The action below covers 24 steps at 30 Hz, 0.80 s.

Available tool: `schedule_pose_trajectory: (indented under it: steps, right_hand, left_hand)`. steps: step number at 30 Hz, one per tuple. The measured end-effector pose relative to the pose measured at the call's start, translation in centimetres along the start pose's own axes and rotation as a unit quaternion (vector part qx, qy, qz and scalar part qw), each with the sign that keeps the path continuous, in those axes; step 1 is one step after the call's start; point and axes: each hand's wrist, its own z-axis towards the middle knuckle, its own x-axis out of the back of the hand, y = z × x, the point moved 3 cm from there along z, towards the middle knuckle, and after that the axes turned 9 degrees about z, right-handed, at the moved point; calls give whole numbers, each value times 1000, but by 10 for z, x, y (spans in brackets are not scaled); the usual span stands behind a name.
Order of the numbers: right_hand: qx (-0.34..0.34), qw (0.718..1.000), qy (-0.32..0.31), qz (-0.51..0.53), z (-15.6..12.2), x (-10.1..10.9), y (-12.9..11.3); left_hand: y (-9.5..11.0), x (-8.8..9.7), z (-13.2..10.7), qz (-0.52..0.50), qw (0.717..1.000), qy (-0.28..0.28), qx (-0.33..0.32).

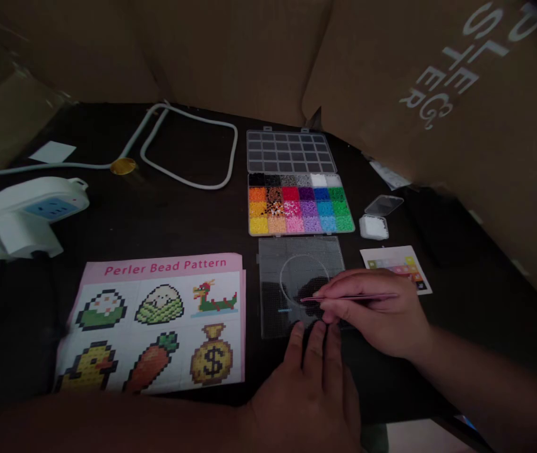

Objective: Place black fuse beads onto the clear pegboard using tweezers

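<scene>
My right hand (372, 305) pinches a pair of pink tweezers (350, 298), their tips pointing left over a clear pegboard (272, 277). Whether the tips hold a bead is too small to tell. A short row of light blue beads (285, 310) lies on the lower left of the board. Fingers outstretched, my left hand (313, 384) rests with its fingertips on the board's near edge. Beyond the board, an opened bead case (301, 204) shows beads sorted by colour in compartments, its lid folded back.
A sheet of bead patterns (164, 267) lies at the left. On the right are a small box of white beads (374, 228) and a colour card (393, 255). A power strip (27, 207), a white cable (192, 181) and cardboard walls (230, 56) surround the dark table.
</scene>
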Motion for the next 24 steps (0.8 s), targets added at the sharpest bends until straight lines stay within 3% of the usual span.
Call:
schedule_pose_trajectory:
  steps: [6, 13, 24]
  right_hand:
    - [4, 1000, -27, -16, 0, -4, 1]
    - [17, 997, -54, -46, 0, -7, 1]
    - [16, 995, -62, -70, 0, -7, 6]
  left_hand:
    - [1, -1, 0, -8, 1000, 6, 3]
    - [3, 1, -3, -27, 999, -27, -2]
    - [2, 4, -1, -32, 999, -32, -6]
